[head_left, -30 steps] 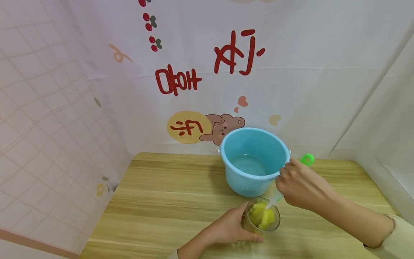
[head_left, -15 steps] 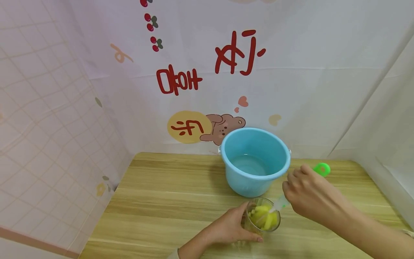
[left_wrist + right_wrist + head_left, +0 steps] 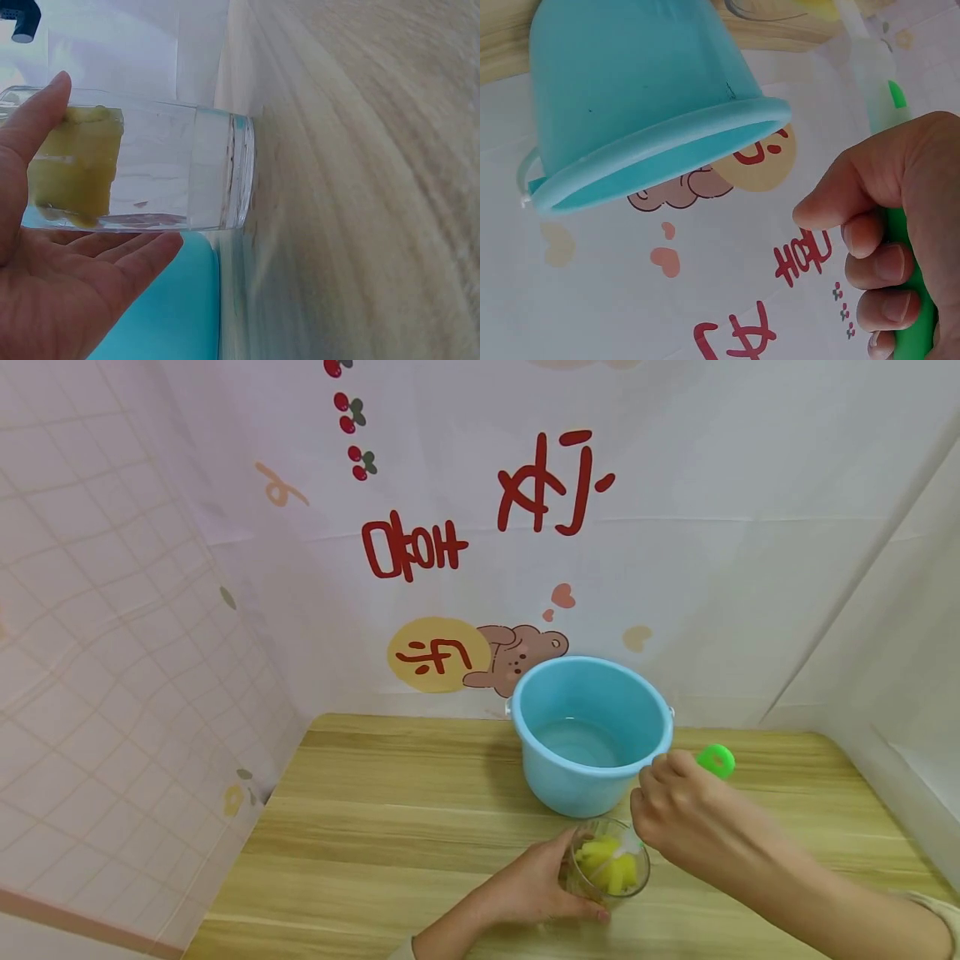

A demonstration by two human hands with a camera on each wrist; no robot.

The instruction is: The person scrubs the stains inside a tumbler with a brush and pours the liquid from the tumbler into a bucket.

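Observation:
My left hand (image 3: 528, 881) grips a clear drinking glass (image 3: 169, 161) from the side, thumb on one side and fingers on the other. The glass stands with its base at the wooden tabletop. Inside it is the yellow sponge head (image 3: 611, 870) of a cup brush, in the upper part of the glass in the left wrist view. My right hand (image 3: 686, 797) holds the brush by its green handle (image 3: 913, 315), fingers curled round it, above and to the right of the glass. The brush's whitish neck (image 3: 870, 67) slopes down to the rim.
A light blue bucket (image 3: 592, 785) with some water (image 3: 577, 742) in it stands just behind the glass. My right hand overlaps its rim in the head view. Behind the wooden table (image 3: 360, 827) hangs a white printed cloth backdrop (image 3: 697, 568).
My right hand and the brush moved right and toward me, then back left and down toward the glass. The sponge shifted and turned inside the glass. The left hand and the bucket stayed put.

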